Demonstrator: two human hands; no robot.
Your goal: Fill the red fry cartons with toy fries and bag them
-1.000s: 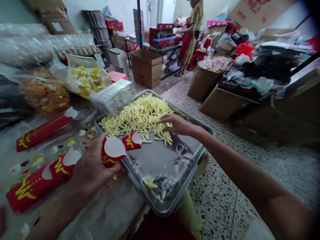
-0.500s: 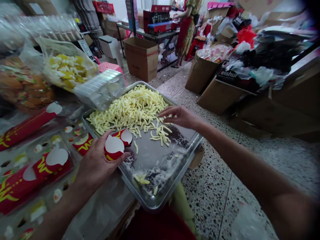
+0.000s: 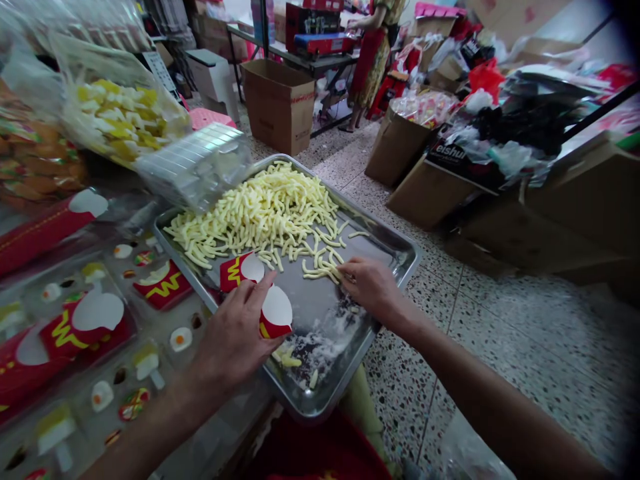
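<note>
carton, red and white, is held in the left hand over the near left side of the tray. loose pale sticks lie just left of the nearer right hand, long axes mostly left-to-right; fingers narrowed, grip contents cannot be told.

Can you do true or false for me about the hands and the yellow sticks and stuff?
1. The yellow sticks are piled mostly toward the tray's far end. True.
2. The left hand holds a red-and-white carton. True.
3. The right hand is holding a carton too. False: its fingertips are at some loose yellow sticks.
4. The tray is round. False: it is rectangular with rounded corners.
5. A brown cardboard box stands on the floor beyond the tray. True.
</note>
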